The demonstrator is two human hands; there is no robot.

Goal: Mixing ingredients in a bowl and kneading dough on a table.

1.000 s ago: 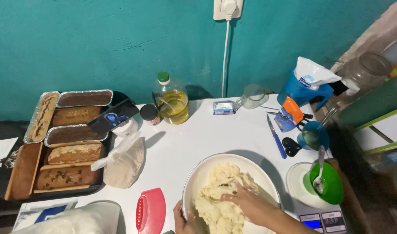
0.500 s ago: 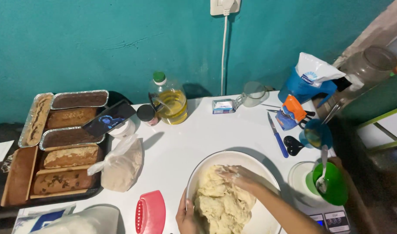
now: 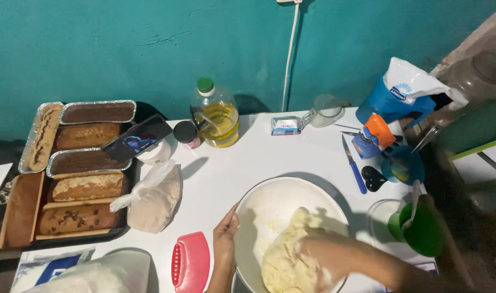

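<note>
Pale dough (image 3: 283, 260) heaped in the near half of a wide white bowl (image 3: 269, 203) at the front of the white table (image 3: 313, 152). Right hand (image 3: 318, 255) pressed flat into the dough, fingers spread and floured, gripping nothing that could be made out. Left hand (image 3: 225, 236) laid against the bowl's outer left rim, fingers loosely curled along it, thumb on the edge. Just left of that hand, a red plastic scraper-like tool (image 3: 191, 263); beyond it, a clear bag of flour (image 3: 153, 198). Right of the bowl, a green cup (image 3: 421, 230) with a spoon in it, and a blue-handled knife (image 3: 354, 165). Farther back, a bottle of yellow oil (image 3: 215, 114) with a green cap. At the far left, a dark tray (image 3: 26, 244) of baked loaves (image 3: 88, 187).
</note>
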